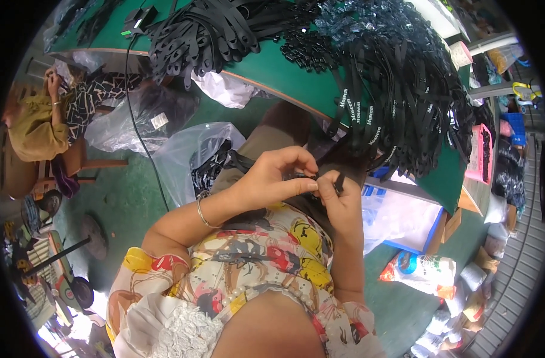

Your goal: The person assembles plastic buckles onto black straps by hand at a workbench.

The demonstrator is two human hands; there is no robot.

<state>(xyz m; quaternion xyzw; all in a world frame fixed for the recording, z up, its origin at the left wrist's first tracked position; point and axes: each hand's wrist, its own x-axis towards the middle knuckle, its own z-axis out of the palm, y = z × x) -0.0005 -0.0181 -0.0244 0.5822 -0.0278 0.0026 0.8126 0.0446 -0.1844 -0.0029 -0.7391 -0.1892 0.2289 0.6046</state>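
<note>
Above my lap, my two hands meet, fingertips close together. My left hand (272, 174) is closed in a pinch, thumb and forefinger curled toward each other around a small dark piece. My right hand (343, 203) pinches a black strap (340, 182), whose short end sticks up between thumb and fingers. Whatever lies between the fingertips is mostly hidden. Another length of black strap (239, 161) hangs behind my left wrist, over a clear plastic bag (183, 156) with more dark straps in it.
Ahead stands a green table (272, 71) bearing a pile of black looped straps (207, 36), printed black straps (397, 107) hanging over its edge, and dark clear plastic buckles (374, 24). A black cable (127, 101) drops at left. An open blue-edged box (406, 221) sits right. Another person (36, 134) sits left.
</note>
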